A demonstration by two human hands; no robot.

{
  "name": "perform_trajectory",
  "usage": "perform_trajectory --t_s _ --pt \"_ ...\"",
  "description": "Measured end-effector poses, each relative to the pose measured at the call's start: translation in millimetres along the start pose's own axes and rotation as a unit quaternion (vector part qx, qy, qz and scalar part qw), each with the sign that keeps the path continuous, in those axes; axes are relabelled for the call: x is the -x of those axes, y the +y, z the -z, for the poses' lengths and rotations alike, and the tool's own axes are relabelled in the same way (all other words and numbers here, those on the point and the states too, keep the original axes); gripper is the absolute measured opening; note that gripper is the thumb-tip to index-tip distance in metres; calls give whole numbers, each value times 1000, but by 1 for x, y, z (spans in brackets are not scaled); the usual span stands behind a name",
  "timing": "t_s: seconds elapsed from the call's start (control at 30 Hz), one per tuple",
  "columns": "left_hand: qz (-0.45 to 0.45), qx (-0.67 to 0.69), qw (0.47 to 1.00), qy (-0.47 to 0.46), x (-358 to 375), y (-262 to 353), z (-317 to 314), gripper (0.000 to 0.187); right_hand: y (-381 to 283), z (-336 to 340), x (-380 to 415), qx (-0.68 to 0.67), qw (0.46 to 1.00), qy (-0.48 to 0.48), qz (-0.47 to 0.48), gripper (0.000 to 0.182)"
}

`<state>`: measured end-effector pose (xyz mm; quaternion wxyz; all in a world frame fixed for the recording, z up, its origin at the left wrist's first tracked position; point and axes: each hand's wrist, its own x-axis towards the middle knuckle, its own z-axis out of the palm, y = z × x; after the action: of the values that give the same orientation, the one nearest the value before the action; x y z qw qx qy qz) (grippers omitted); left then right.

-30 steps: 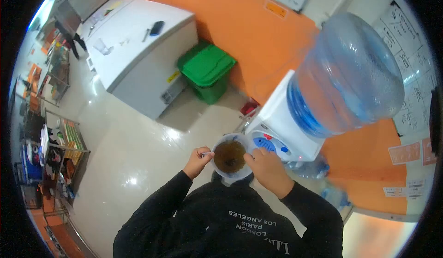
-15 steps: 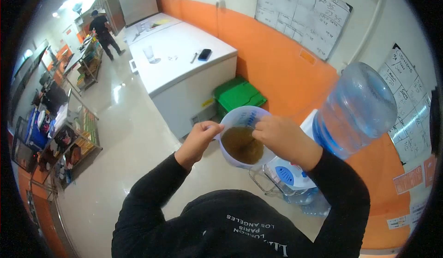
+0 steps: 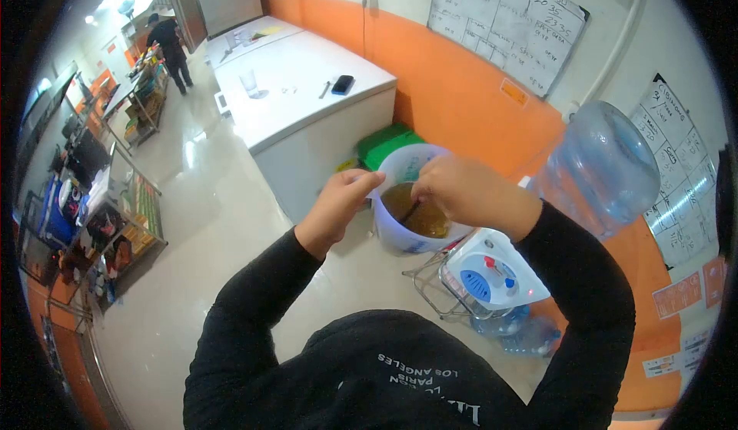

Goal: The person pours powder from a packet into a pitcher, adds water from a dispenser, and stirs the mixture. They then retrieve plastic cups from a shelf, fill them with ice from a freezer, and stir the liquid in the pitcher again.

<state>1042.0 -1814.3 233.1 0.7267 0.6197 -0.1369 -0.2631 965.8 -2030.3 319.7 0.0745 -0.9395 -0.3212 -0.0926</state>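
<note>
A translucent plastic measuring jug (image 3: 393, 236) with blue markings is held up in front of me, over the floor. My left hand (image 3: 336, 209) is closed at its left rim, where the handle would be; my fingers hide the grip. Brownish liquid (image 3: 429, 221) lies inside the tilted jug. My right hand (image 3: 469, 193) reaches over the right rim, closed around a thin dark utensil (image 3: 409, 212) that dips into the liquid. The utensil's lower end is hidden, so its kind does not show.
A water dispenser (image 3: 492, 268) with a large blue bottle (image 3: 603, 172) stands close on the right. Ahead are a white chest freezer (image 3: 307, 115) bearing a phone (image 3: 343, 85) and a green crate (image 3: 384, 144). Shelving (image 3: 131, 230) lines the left; another person (image 3: 171, 49) stands far back.
The jug has moved up and slightly right and tips more, showing its outer wall. My right hand has shifted over the rim, and the dark utensil now shows. The distant person has changed stance.
</note>
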Motion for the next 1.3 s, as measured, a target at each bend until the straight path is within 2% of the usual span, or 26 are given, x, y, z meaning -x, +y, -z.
perform_trajectory --t_s 0.1,0.2,0.3,0.4,0.5,0.57,0.6,0.63,0.7,0.8,0.87,0.9,0.93,0.97,1.0,1.03,1.07,1.13,1.2,1.23,1.3 --pt "-10 -13 999 32 13 15 -8 34 2 -1 -4 149 983 74 81 10" --pt "-31 36 999 12 11 13 -8 37 3 5 1 226 974 -14 3 12" --pt "-54 37 997 36 14 15 -9 40 -6 34 3 73 990 -95 -69 11" --pt "-48 14 998 33 26 23 -14 42 -17 46 -3 -31 996 -70 -44 14" --pt "-101 -4 992 72 56 39 -30 44 -5 40 0 87 990 78 74 13" --pt "-137 -32 988 69 78 48 -38 48 -5 47 5 128 991 34 21 12" --pt "-123 -16 990 71 79 48 -38 50 -9 52 7 149 989 13 -5 12" --pt "-110 1 991 74 80 49 -37 53 -20 65 5 113 992 -50 -22 12" --pt "-122 4 988 93 89 54 -41 48 -45 94 1 43 982 -177 -55 13" --pt "-119 4 983 138 121 66 -54 43 -52 94 0 -47 996 -68 29 15" --pt "-143 -5 978 151 138 70 -57 42 -63 100 -4 59 996 -21 62 17" --pt "-207 -102 965 123 154 71 -53 39 -68 101 -2 123 988 19 90 17" --pt "-180 -91 967 153 166 73 -55 38 -76 101 0 186 974 62 118 17" --pt "-153 -80 968 182 179 79 -61 38 -85 104 4 241 960 55 132 17" --pt "-127 -69 967 211 192 84 -64 37 -97 110 2 198 975 -25 99 17" --pt "-165 -69 967 181 196 80 -55 38 -108 118 -3 156 980 -105 65 16" --pt "-149 -63 969 188 205 79 -50 38 -121 124 -5 113 976 -186 31 16" --pt "-116 -48 971 203 230 80 -48 38 -144 124 -4 39 983 -155 93 16" --pt "-134 -28 966 219 254 78 -51 38 -160 119 -15 -41 981 -99 161 16" --pt "-146 -19 962 230 266 77 -50 38 -162 111 -23 -39 984 -44 168 17" --pt "-139 -20 951 275 287 72 -40 41 -176 99 -30 120 968 2 219 17"
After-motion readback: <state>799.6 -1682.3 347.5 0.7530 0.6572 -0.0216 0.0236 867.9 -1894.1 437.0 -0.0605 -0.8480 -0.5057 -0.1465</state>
